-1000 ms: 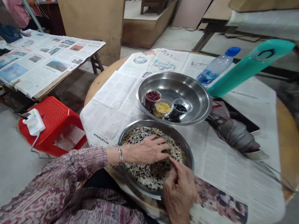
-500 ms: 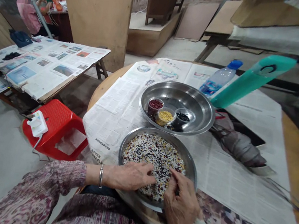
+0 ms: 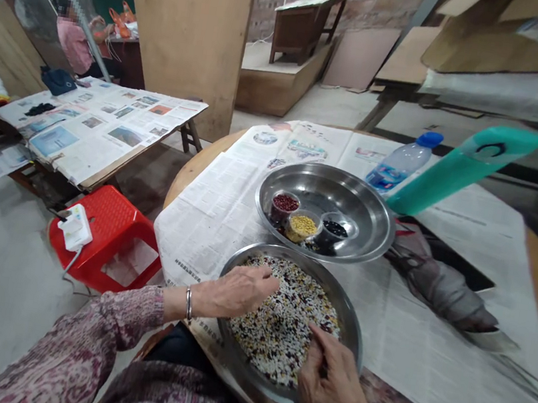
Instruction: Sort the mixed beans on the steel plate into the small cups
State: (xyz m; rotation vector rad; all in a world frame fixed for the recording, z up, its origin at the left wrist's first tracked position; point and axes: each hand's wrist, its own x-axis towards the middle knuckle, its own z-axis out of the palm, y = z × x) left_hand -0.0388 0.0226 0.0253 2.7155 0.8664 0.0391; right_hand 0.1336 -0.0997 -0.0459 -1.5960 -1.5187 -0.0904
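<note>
A steel basin (image 3: 357,319) near me holds a spread of mixed grains and beans (image 3: 281,324), white, black, yellow and dark red. Over its left side is my left hand (image 3: 244,290), a bracelet on the wrist, its fingers curled in above the grains. My right hand (image 3: 334,390) rests at the basin's right rim, index finger and thumb drawn together; what either hand holds, if anything, is hidden. Just behind, a wider steel basin (image 3: 356,191) carries small clear cups of red beans (image 3: 285,203), yellow beans (image 3: 302,225) and black beans (image 3: 334,229).
Newspaper (image 3: 200,218) covers the round table. To the right stand a water bottle (image 3: 404,161) and a green container (image 3: 466,167), with a folded grey umbrella (image 3: 448,285) lying nearby. A red stool (image 3: 109,218) bears a power strip (image 3: 75,228). A person (image 3: 75,44) sits far left.
My left hand drew back from the basin's middle toward me, then moved forward to its left side. My right hand stays by the right rim. The view has tilted up, showing more background.
</note>
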